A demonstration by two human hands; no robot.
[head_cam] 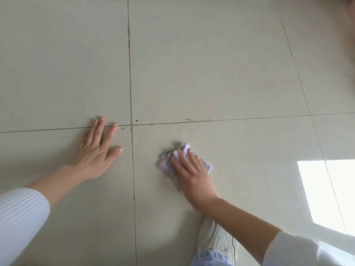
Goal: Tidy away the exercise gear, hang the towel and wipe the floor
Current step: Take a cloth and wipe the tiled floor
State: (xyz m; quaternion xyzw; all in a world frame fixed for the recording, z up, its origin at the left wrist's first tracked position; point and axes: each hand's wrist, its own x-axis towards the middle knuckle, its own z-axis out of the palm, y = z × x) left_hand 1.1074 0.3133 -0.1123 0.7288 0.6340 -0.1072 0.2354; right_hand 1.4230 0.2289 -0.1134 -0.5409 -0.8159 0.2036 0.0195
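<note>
Pressing the cloth [165, 164] flat, right hand [190, 173] faces open floor [230, 73]; left hand [96, 152] lies spread across a seam [48, 129].

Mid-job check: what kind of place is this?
Probably an indoor room: a glossy tiled floor with dark grout lines, a bright patch of light on it, and the right hand pressing a cloth to the tiles.

I get soft, even light on the pale floor [211, 64], fairly bright. Right of the right hand [192, 175] a blown-out white patch [326, 191] glares off it. Only faint shadows sit under the left hand [96, 152] and the right. The picture is slightly soft; the grout lines [130, 73] bow toward the edges, and the corner far beyond the right hand is blurred.
</note>
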